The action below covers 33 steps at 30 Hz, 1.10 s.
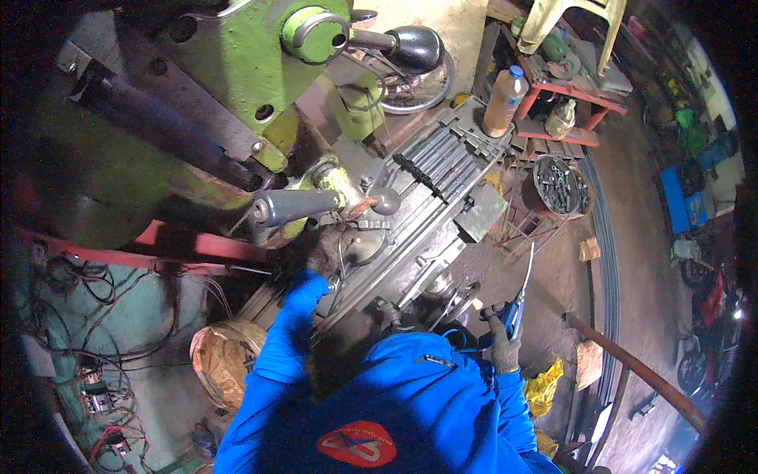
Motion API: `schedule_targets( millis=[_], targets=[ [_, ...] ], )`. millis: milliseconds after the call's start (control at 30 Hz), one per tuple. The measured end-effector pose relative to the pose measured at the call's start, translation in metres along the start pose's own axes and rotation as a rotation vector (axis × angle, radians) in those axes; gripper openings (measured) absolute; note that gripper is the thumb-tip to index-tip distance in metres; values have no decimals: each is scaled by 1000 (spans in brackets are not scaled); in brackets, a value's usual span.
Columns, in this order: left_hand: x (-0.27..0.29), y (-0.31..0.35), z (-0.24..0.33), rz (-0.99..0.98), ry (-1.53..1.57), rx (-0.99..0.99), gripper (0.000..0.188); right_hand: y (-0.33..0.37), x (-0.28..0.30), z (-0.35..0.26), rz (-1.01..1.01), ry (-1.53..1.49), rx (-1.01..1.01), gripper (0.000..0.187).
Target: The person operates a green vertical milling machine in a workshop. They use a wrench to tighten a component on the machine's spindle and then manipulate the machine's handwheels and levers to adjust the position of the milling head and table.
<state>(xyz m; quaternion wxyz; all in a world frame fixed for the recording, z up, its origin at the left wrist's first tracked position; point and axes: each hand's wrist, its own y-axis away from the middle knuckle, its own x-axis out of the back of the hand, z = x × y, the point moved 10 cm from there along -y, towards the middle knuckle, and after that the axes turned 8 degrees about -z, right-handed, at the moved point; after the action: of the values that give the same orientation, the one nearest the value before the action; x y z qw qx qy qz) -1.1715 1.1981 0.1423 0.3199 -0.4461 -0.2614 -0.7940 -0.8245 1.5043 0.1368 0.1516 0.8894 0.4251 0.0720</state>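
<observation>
My left hand (pixel 320 257), in a dark glove with a blue sleeve, reaches up against the green milling machine (pixel 237 71). It rests just below a grey lever handle (pixel 290 207) and beside a round metal part (pixel 359 243); its fingers are hidden. My right hand (pixel 501 347), in a grey glove, is closed on a blue-handled tool with a long thin metal spout (pixel 521 296) that points upward. That hand is off the right edge of the slotted machine table (pixel 442 162). A black ball-ended lever (pixel 410 47) sticks out at the top.
A plastic bottle (pixel 504 101) stands by a red metal rack (pixel 572 95). On the floor beyond the table is a round tub of bolts (pixel 559 186). A rusty pipe (pixel 632 367) slants at the right, near a yellow rag (pixel 543 387). At lower left are a wire coil in a sack (pixel 225 355) and tangled cables (pixel 103 316).
</observation>
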Motion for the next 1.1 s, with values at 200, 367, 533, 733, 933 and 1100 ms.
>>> schedule_targets(
  millis=[200,367,533,733,933,1100],
  targets=[
    [4,-13,-2,-3,67,35,50,-1,-6,-2,-15,1,39,21],
    [5,-33,6,-17,117,29,50,-1,-1,6,15,-34,71,19],
    [-1,-42,5,4,147,42,50,-2,-1,6,-30,-12,38,22],
    [-14,-39,-19,32,135,125,51,-2,-2,12,-14,5,9,18],
    [-46,1,-95,29,54,396,51,0,-6,4,6,-34,50,18],
    [-72,30,-147,10,26,557,51,2,-3,6,-19,40,-35,22]
  ],
)
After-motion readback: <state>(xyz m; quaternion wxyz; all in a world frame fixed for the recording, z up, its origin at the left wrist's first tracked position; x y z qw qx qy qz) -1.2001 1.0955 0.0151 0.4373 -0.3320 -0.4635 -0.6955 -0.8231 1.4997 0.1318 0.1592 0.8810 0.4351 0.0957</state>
